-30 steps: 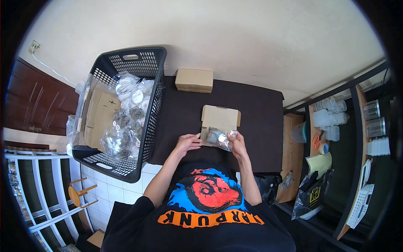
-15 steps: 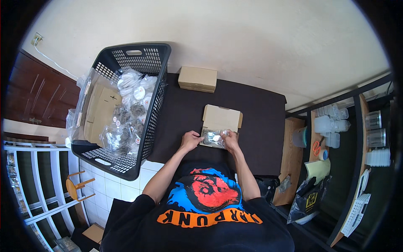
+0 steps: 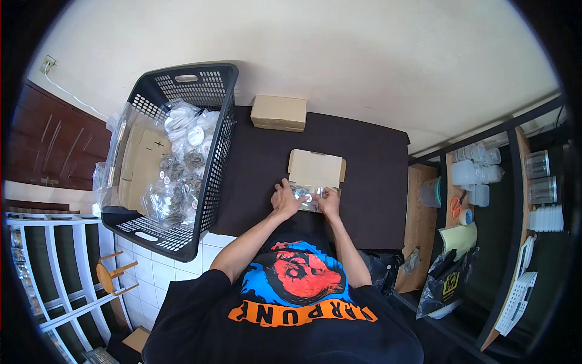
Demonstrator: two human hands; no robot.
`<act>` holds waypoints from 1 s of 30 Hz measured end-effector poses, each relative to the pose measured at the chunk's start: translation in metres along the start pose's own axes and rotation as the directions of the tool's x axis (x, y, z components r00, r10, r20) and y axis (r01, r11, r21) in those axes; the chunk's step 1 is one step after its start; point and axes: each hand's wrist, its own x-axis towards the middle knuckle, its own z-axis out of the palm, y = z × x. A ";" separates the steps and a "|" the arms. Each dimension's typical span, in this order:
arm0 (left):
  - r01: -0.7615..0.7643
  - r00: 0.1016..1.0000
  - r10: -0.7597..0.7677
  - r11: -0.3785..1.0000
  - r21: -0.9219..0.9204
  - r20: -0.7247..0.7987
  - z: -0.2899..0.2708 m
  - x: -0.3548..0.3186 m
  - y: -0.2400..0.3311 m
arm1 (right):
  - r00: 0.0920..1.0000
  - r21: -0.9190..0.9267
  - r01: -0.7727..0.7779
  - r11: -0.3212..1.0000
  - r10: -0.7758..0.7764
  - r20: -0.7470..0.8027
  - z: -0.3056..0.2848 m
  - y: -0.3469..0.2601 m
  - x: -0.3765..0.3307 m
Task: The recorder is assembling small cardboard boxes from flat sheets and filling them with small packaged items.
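Note:
A small brown cardboard box (image 3: 316,168) lies on the dark table in front of me, its lid raised on the far side. Inside its near part is a shiny clear plastic packet (image 3: 308,197) with a round white label and grey contents I cannot make out. My left hand (image 3: 285,199) is closed on the box's left side, fingers outside and thumb over the packet. At the right side, my right hand (image 3: 328,202) pinches the packet with bent fingers.
Left of the table stands a large black plastic basket (image 3: 227,139) holding several bagged items with grey contents and white labels. Closed brown boxes (image 3: 279,113) are stacked by the wall. To the right, a shelf holds orange scissors (image 3: 456,206), tape (image 3: 465,217) and plastic containers (image 3: 473,175).
My left hand has moved from a pinch at the packet's edge to the box's left side, its fingers now reaching farther up. My right hand remains at the packet, slightly lower.

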 end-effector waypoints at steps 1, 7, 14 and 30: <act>-0.007 1.000 0.007 1.000 -0.001 0.003 0.002 0.001 0.001 | 0.999 -0.217 0.039 0.975 -0.045 -0.022 -0.003 0.000 -0.001; -0.029 0.999 0.029 0.999 0.013 0.019 0.004 0.000 -0.001 | 0.907 -0.488 0.237 0.840 -0.371 -0.199 -0.010 -0.033 -0.043; -0.083 0.996 0.085 0.995 0.050 -0.024 0.013 0.000 -0.005 | 0.936 -0.348 0.345 0.872 -0.346 0.061 -0.013 -0.013 -0.044; -0.611 0.761 0.648 0.734 0.297 -0.037 -0.001 -0.007 -0.011 | 0.863 -0.400 0.487 0.776 -0.499 0.082 -0.013 -0.013 -0.013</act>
